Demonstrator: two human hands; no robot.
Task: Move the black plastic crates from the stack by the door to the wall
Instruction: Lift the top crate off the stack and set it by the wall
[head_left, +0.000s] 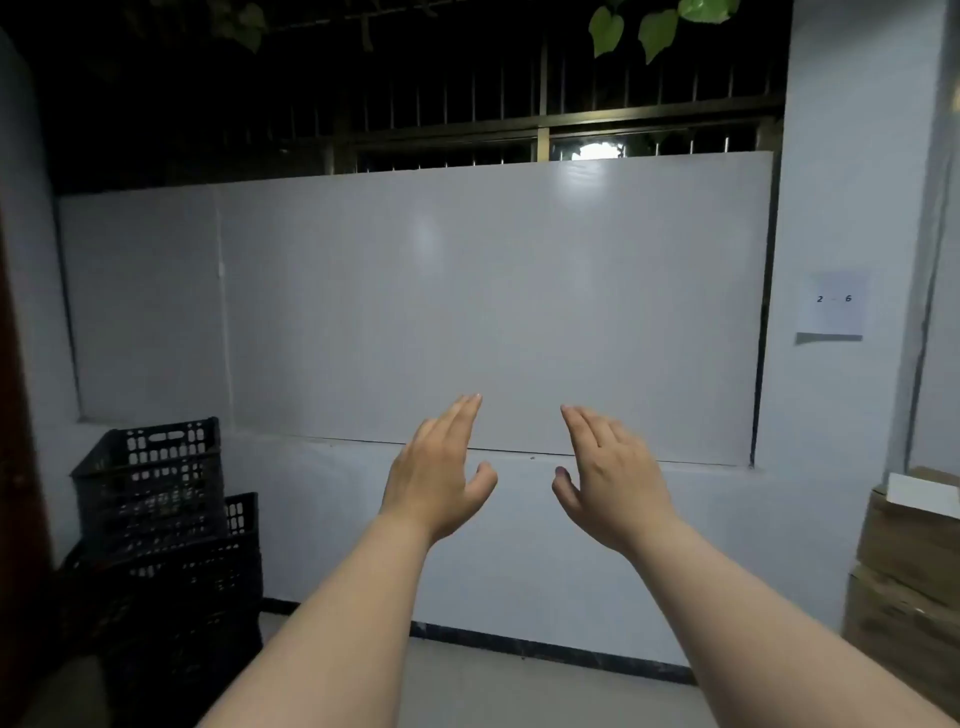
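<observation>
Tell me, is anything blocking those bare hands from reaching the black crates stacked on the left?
Nothing visible does. The left hand and right hand are raised, open and empty, facing the white wall panel. The stacked black perforated plastic crates sit low to the left, with only open air between.

One sheet of white paper (832, 304) carries the only writing that can be read. It is stuck flat on the pale wall pillar (852, 156) at about three o'clock in the head view. On it stand two dark handwritten digits, "2" and "6", side by side with a gap between them; a faint mark in that gap is too blurred to make out.
</observation>
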